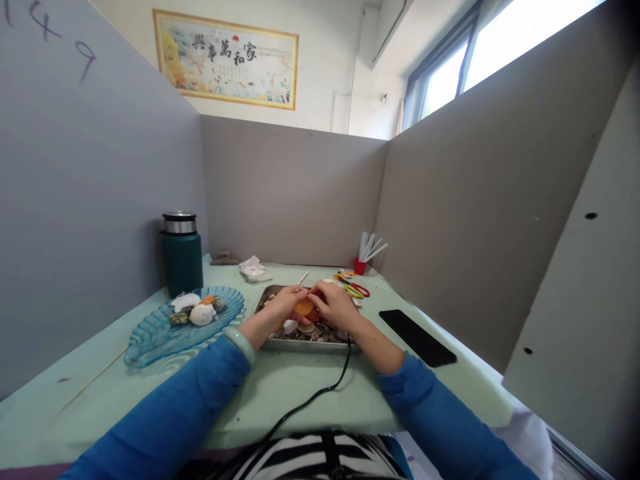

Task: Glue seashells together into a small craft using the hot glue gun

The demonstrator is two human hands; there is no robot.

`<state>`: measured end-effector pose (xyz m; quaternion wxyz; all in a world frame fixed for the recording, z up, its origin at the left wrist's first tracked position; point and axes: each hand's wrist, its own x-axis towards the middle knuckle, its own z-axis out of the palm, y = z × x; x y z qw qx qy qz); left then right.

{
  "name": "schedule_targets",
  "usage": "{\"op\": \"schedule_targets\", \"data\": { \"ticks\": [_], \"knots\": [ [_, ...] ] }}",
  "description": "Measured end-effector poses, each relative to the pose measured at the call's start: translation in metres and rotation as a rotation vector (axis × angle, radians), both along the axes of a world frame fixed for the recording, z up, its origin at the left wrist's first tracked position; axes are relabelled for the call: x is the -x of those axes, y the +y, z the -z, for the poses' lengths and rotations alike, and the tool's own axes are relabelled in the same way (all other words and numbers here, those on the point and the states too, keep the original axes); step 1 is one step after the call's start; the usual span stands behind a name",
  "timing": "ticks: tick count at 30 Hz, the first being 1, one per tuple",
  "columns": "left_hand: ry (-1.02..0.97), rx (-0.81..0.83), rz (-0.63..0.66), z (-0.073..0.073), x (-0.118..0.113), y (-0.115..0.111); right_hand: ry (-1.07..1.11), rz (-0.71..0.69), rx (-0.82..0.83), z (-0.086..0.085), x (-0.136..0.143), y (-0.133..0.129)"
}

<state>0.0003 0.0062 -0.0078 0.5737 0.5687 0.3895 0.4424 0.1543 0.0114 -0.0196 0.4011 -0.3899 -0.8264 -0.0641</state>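
A round orange piece (304, 307) is held between my two hands, above a metal tray (300, 345) filled with shells and small stones. My left hand (285, 306) grips it from the left, its fingers partly wrapped round it. The fingertips of my right hand (332, 306) are bent in against its upper right side. More orange shows just below, partly hidden by the fingers. To the left, a blue shell-shaped dish (150, 341) carries white, orange and dark shells.
A green bottle (183, 261) stands behind the dish. Scissors (359, 289), a red cup (359, 267) of white sticks and crumpled tissue (254, 268) lie farther back. A black slab (419, 337) is at right; a black cable (315, 398) crosses the front.
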Motion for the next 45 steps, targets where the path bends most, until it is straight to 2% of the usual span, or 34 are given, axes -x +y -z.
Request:
{"op": "schedule_targets", "data": {
  "ticks": [23, 45],
  "knots": [
    [-0.002, 0.012, -0.019, 0.0010, 0.0008, 0.0012, 0.003, 0.004, 0.023, 0.0000, 0.0001, 0.0002],
    [-0.015, 0.011, 0.029, -0.0008, 0.0004, -0.0012, -0.007, 0.008, 0.021, 0.0002, 0.0000, 0.0003]
  ]
}}
